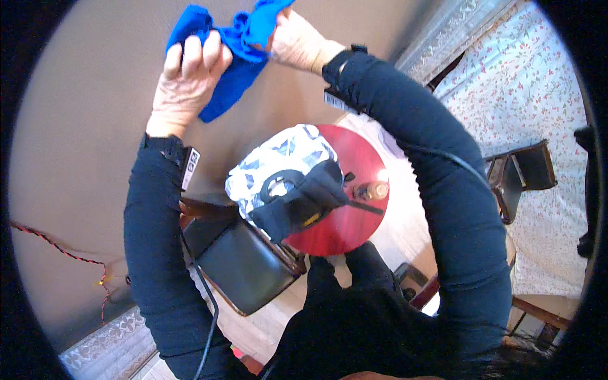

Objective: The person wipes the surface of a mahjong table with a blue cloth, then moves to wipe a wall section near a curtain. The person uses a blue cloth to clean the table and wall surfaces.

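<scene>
Both hands hold a bright blue cloth [237, 71] up at the top of the head view, in front of a plain grey-brown wall. My left hand [190, 71] grips its left part, the fingers curled over the fabric. Bunched cloth sits in the fist of my right hand [297, 40], with some of it sticking out above. One end of the cloth hangs down between the hands. Below them, a white cloth item with a grey pattern [289, 147] and a black strapped item [304, 199] lie on a round red table [361, 152].
A small bottle [377, 191] and a dark stick-like thing [365, 207] are on the red table. A chair with a dark seat [247, 266] stands at its left. Floral curtain fabric [532, 95] hangs at the right, near another dark chair [527, 175]. A red-black twisted wire [61, 249] runs along the wall.
</scene>
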Demonstrator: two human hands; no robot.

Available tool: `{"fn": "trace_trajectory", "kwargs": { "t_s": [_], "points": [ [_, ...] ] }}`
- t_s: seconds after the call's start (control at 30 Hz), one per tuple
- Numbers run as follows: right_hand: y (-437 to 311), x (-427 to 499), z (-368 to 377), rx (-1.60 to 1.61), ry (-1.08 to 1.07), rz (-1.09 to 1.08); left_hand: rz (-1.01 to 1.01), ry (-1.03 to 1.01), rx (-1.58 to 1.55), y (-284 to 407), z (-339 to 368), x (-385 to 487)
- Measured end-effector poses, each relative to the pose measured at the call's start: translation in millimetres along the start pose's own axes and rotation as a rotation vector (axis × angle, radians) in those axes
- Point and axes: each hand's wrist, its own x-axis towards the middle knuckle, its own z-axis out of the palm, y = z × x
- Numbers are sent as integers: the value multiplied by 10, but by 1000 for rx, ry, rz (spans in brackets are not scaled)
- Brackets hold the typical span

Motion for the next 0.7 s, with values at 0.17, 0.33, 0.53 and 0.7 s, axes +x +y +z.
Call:
{"fn": "trace_trajectory", "kwargs": {
  "t_s": [0.17, 0.33, 0.53, 0.7],
  "points": [
    [97, 53, -72, 134, 72, -38, -74, 0, -38, 120, 7, 11],
    [401, -165, -30, 469, 13, -191, -115, -162, -74, 595, -139, 276],
    [1415, -302, -156, 445, 310, -181, -409, -171, -52, 625, -137, 1512],
    [2469, 32, -507, 3, 298, -23, -797, -112, -86, 174, 34, 2698]
  ]
}}
